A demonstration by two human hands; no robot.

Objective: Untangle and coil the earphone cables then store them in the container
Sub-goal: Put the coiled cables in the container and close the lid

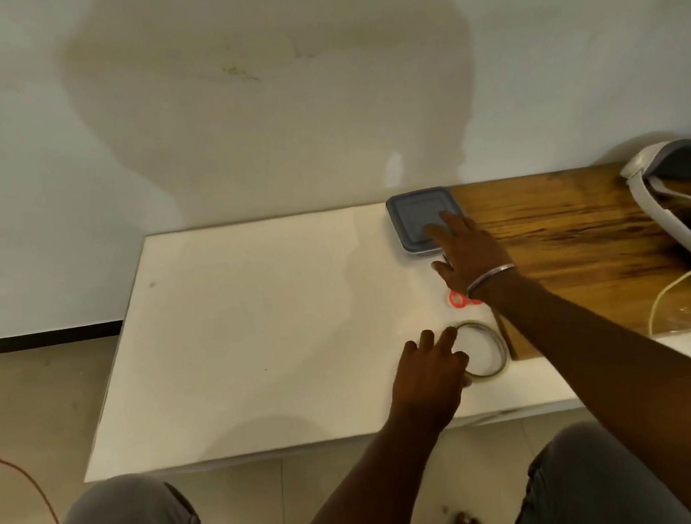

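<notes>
A square container with a grey lid (415,218) sits at the back of the white table top (237,334). My right hand (468,255) reaches over it, fingers spread and resting on the lid's near right corner. My left hand (430,369) lies on the table with its fingers touching the left rim of a roll of clear tape (489,351). Small red scissor handles (460,298) peek out under my right wrist. No earphone cable is visible.
A wooden board (585,249) covers the table's right part, with a white and grey headset (672,199) and a pale cable (669,300) on it. An orange cord (24,478) runs over the floor at left. My knees are at the bottom.
</notes>
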